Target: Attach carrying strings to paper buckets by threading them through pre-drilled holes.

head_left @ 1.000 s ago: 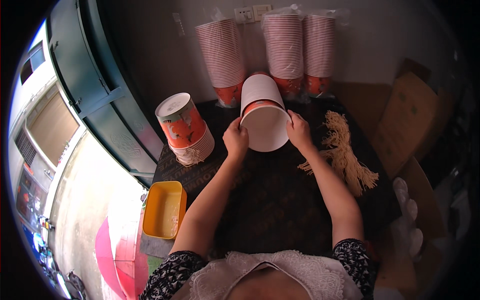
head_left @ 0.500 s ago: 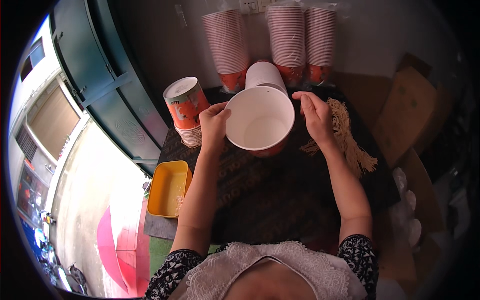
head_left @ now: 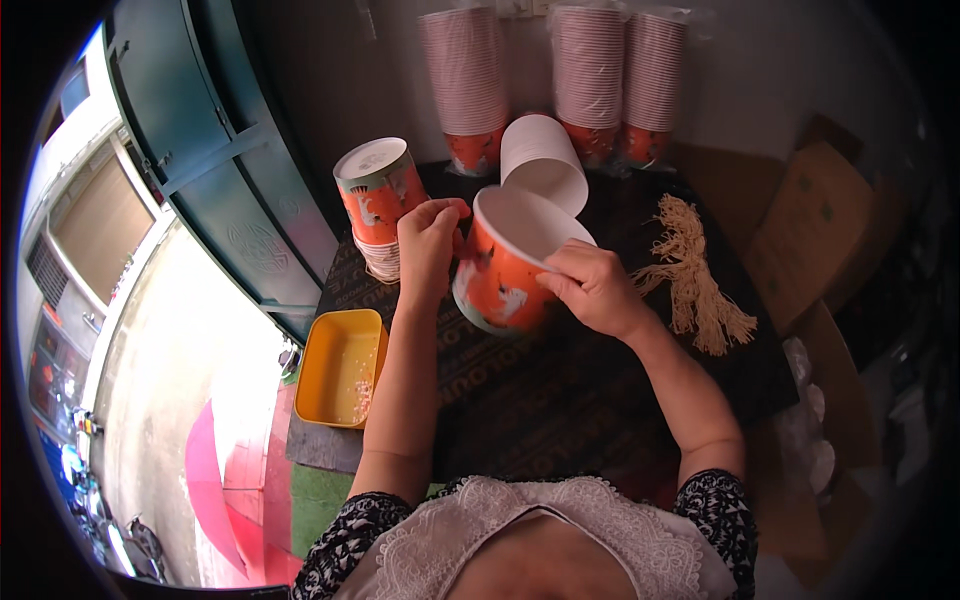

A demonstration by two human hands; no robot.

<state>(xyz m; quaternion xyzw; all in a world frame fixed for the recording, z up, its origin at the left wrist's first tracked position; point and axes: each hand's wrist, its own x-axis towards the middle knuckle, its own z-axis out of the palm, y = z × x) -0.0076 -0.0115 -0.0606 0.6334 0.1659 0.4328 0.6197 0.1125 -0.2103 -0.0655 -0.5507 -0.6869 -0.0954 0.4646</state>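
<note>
A large orange paper tub (head_left: 500,290) with a white rim and pale animal prints is tilted over the middle of the table, its mouth facing up and to the right. My right hand (head_left: 598,288) is closed on the right side of its rim, thumb outside. At the tub's left side, my left hand (head_left: 428,250) is closed in a pinch. Whether its fingertips touch the tub or hold something small is unclear. Behind, a white paper tub (head_left: 545,165) lies on its side, open end toward me.
Upside-down orange tubs (head_left: 380,205) are stacked at left. Below them sits a yellow plastic box (head_left: 340,370) with small pinkish bits inside. A bundle of beige strings (head_left: 695,280) lies at right. Bagged tub stacks (head_left: 590,80) stand against the wall. Cardboard (head_left: 820,220) is beyond the table's right.
My right hand has moved in from beside the tub and gripped its rim. The tub has tilted, showing its orange side. My left hand has come off the rim, fingers pinched beside it.
</note>
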